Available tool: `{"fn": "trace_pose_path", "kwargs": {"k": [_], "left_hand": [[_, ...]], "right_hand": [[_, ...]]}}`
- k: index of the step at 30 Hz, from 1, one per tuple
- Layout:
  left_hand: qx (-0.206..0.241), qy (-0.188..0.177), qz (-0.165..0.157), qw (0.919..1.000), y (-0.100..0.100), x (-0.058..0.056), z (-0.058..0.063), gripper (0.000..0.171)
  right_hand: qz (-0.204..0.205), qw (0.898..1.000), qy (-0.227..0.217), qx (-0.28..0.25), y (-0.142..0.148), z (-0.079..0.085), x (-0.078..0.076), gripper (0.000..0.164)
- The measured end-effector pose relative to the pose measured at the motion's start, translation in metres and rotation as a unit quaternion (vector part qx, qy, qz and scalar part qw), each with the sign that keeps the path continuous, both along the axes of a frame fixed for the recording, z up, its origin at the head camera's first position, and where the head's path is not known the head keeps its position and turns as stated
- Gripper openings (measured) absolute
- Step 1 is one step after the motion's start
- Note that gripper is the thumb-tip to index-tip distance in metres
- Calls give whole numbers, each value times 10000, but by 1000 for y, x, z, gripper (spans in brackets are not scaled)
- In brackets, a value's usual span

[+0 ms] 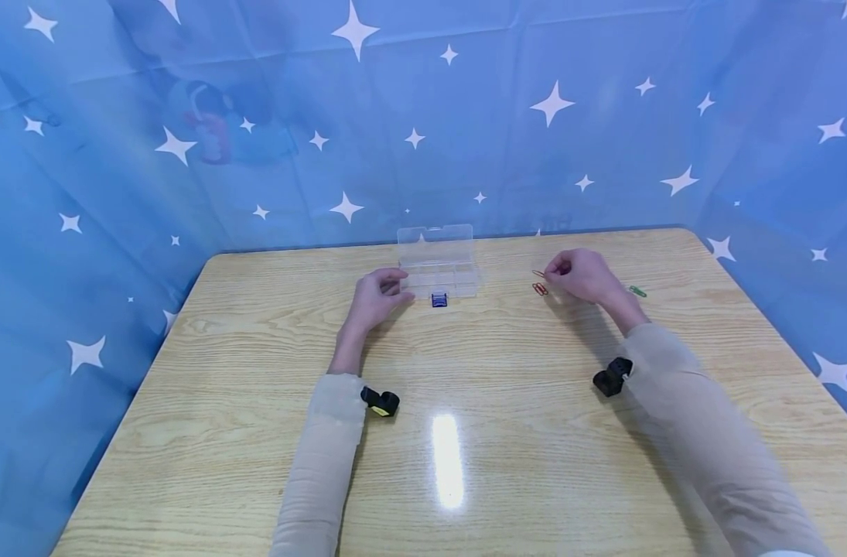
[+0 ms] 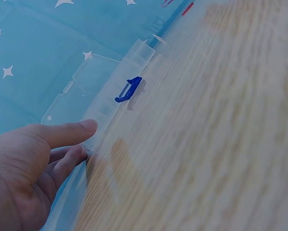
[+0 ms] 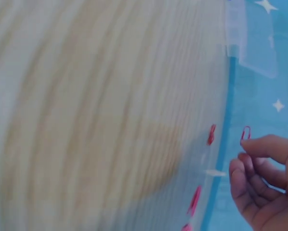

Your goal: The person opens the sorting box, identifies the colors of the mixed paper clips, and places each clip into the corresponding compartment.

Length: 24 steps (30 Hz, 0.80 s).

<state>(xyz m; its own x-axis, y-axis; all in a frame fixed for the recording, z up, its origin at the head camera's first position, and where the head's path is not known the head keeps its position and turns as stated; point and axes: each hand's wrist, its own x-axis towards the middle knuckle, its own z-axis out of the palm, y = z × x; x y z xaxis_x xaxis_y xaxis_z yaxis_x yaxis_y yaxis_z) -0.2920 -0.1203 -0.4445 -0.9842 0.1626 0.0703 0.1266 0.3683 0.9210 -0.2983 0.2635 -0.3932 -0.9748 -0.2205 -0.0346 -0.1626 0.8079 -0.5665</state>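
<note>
A clear plastic box (image 1: 440,279) with compartments stands near the table's far edge, its lid (image 1: 435,244) raised. My left hand (image 1: 377,297) grips the box's left end; in the left wrist view the thumb (image 2: 72,134) lies over the near corner and the fingers curl beneath. A small blue bracket-shaped piece (image 2: 128,90) is at the box's front edge. To the right, my right hand (image 1: 582,275) pinches a red paper clip (image 3: 246,132) by one end between thumb and forefinger. More red paper clips (image 1: 540,289) lie on the table just left of that hand.
Green paper clips (image 1: 637,292) lie right of my right wrist. The wooden table (image 1: 493,402) ends at a blue star-patterned cloth (image 1: 479,116) hanging behind it. Each sleeve carries a black wrist camera, one on the left (image 1: 381,401) and one on the right (image 1: 612,377).
</note>
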Motion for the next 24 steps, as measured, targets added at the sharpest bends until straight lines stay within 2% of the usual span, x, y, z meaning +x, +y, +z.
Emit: {"fn": "trace_pose_path", "kwargs": {"k": [11,24], "left_hand": [[-29,-5,-12,10000,-1,-2,-2,43],[-87,48,-32,9999,-1,-2,-1,42]], "right_hand": [[192,9992,184,-308,-36,5,-5,17],[578,9965,77,-597,-83,5,-11,12]]}}
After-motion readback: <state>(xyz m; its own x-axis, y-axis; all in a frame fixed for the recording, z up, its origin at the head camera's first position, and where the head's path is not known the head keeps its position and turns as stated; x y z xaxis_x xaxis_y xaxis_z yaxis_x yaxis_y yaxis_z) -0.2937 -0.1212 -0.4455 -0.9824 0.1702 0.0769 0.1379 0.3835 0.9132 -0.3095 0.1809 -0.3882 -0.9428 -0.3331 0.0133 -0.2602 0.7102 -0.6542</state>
